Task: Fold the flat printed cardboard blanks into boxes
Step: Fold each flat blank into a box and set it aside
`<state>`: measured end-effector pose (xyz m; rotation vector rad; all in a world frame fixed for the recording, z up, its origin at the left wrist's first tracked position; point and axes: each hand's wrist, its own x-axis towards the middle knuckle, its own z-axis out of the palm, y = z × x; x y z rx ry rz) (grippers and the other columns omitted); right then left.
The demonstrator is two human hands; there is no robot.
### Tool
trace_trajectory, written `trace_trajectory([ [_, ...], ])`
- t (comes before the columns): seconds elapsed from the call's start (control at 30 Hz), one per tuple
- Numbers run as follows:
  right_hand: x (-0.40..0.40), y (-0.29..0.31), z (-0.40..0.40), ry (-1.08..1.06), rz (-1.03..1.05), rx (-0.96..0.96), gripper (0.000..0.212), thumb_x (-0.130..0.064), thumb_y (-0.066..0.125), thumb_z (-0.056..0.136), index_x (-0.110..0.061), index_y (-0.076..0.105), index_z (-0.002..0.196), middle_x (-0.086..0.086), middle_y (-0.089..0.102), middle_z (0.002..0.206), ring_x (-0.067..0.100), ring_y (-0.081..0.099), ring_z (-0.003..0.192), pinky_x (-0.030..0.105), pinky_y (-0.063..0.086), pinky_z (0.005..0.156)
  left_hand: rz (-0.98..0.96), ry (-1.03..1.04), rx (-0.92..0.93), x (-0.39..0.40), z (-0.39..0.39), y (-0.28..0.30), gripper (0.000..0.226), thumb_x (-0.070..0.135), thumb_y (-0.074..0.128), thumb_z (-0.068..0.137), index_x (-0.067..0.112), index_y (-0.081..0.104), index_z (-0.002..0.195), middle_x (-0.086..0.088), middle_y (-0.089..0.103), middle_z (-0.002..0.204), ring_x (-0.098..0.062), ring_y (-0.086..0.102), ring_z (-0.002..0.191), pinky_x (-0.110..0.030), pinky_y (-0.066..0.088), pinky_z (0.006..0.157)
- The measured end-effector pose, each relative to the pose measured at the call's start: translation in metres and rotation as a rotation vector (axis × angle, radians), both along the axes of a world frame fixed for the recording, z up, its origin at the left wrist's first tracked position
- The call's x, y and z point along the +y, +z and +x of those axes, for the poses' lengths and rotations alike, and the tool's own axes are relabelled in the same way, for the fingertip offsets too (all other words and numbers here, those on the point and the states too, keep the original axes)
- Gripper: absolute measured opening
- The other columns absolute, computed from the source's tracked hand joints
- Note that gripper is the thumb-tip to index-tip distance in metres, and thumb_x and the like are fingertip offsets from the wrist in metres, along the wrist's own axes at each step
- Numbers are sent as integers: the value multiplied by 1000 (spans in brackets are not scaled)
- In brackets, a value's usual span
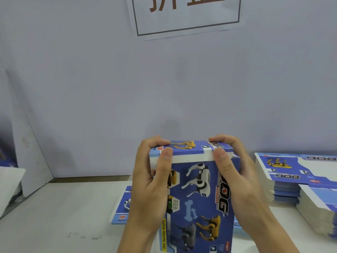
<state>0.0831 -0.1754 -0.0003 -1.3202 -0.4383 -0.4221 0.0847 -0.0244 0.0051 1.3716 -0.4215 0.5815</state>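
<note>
A glossy blue printed cardboard box [198, 194], rectangular and upright, is held above the pale surface [60, 212]. The left hand [151, 187] and right hand [238, 179] grip its top corners, fingers clamped over the flap. Flat blanks [291, 172] are stacked just right.

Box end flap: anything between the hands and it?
Nothing visible. Both the left hand and right hand already grip the box, fingers curled over the far edge and thumbs pressing the top flap near the fold.
</note>
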Motion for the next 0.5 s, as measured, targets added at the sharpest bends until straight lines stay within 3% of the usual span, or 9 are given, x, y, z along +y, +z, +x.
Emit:
trace_trajectory([
  [0.07,4,2,-2,-46,-10,-6,37,-59,61,74,-32,59,100,2,76,87,21,75,69,26,55,47,-69,5,0,0,1,1,34,55,63,83,25,62,100,19,64,116,-11,68,106,-22,57,56],
  [0.13,6,4,-3,-98,-14,-35,40,-60,68,78,-27,60,100,0,75,83,18,74,66,22,53,44,-57,12,-37,-1,0,3,38,55,59,83,21,60,100,14,68,109,-12,70,99,-23,57,54],
  [0.27,3,6,-3,-103,-18,-59,41,-48,61,78,-16,59,104,-7,73,81,13,74,65,19,51,44,-12,20,-32,-3,-3,5,38,59,55,74,28,59,97,7,72,89,-21,74,85,-36,57,50],
  [0.4,-1,5,-3,-15,23,-23,28,-47,71,85,-26,62,102,0,75,87,22,76,73,24,55,48,-8,-1,-42,-1,-5,5,32,54,59,77,28,61,96,-4,72,94,-29,74,92,-46,58,50],
  [0.5,-4,4,-3,31,31,3,28,-50,65,75,-31,65,97,3,76,89,25,76,77,26,56,50,-52,-62,-37,1,-3,3,31,45,65,80,19,64,97,-7,69,103,-32,72,98,-37,59,52],
])
